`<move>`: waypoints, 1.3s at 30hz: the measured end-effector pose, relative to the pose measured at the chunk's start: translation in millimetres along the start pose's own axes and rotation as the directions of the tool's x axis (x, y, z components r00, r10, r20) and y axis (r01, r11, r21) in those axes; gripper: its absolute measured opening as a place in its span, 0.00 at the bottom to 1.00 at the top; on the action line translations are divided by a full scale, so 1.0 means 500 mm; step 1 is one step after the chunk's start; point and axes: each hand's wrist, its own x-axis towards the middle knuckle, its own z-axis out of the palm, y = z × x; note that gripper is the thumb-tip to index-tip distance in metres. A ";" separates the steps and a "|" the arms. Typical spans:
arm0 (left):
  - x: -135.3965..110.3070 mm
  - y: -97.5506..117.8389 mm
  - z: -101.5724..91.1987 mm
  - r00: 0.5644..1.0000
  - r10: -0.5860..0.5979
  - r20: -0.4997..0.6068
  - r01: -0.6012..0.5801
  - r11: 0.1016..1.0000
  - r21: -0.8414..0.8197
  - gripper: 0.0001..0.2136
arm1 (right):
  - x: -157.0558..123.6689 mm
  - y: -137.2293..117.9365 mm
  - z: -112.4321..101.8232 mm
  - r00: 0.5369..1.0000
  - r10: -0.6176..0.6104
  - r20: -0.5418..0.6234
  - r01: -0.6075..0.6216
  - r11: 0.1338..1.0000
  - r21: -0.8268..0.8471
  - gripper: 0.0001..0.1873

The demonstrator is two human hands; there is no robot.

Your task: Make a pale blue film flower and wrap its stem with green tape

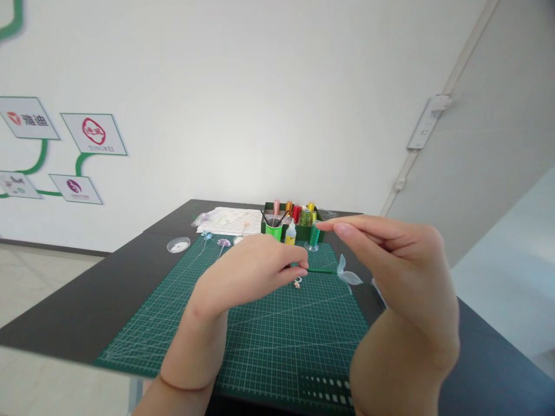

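Note:
My left hand (255, 266) pinches one end of a thin green-wrapped stem (323, 270) above the cutting mat (286, 335). At the stem's right end spread pale, translucent petal- or leaf-shaped pieces (348, 278). Raised to the right, my right hand (390, 248) has thumb and forefinger pressed together; whatever lies between them is too fine to make out. Just beyond those fingertips stands a green thread spool (314, 236). A small pale piece with a loop (297, 283) is below my left fingertips.
Behind the hands are a glue bottle (290, 233), a bright green cup (273, 232) with dark-handled tools and a box (307, 232) of coloured thread spools. Blue (207, 236) and purple (224, 243) wire flowers, a round dish (178, 245) and white paper (234, 220) sit further left.

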 end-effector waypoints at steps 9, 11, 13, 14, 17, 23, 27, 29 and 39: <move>-0.009 0.014 -0.013 0.994 0.085 0.063 -0.080 0.994 -0.071 0.05 | 0.021 0.027 -0.002 0.998 0.057 0.022 -0.060 0.990 0.129 0.09; -0.012 0.015 -0.014 0.994 0.093 0.065 -0.088 0.993 -0.074 0.05 | 0.027 0.032 0.001 0.996 0.079 0.038 -0.084 0.985 0.148 0.09; -0.014 0.016 -0.014 0.994 0.096 0.060 -0.091 0.993 -0.074 0.05 | 0.031 0.036 0.004 0.993 0.104 0.058 -0.113 0.978 0.174 0.09; -0.015 0.017 -0.014 0.994 0.095 0.059 -0.090 0.993 -0.073 0.05 | 0.033 0.036 0.005 0.991 0.116 0.068 -0.127 0.974 0.186 0.09; -0.017 0.019 -0.017 0.994 0.094 0.057 -0.090 0.993 -0.073 0.04 | 0.038 0.036 0.007 0.986 0.140 0.093 -0.158 0.964 0.214 0.09; -0.026 0.027 -0.023 0.994 0.099 0.041 -0.095 0.991 -0.090 0.04 | 0.045 0.048 0.009 0.977 0.152 0.147 -0.183 0.956 0.228 0.10; -0.033 0.031 -0.024 0.996 0.089 0.021 -0.087 0.992 -0.086 0.05 | 0.051 0.065 0.011 0.972 0.147 0.184 -0.187 0.958 0.219 0.12; -0.036 0.031 -0.025 0.996 0.093 0.010 -0.092 0.993 -0.071 0.05 | 0.053 0.069 0.012 0.968 0.144 0.206 -0.188 0.959 0.210 0.12; -0.051 0.038 -0.033 0.990 0.119 -0.077 -0.123 0.992 -0.040 0.06 | 0.067 0.081 0.015 0.900 0.130 0.416 -0.178 0.981 0.079 0.13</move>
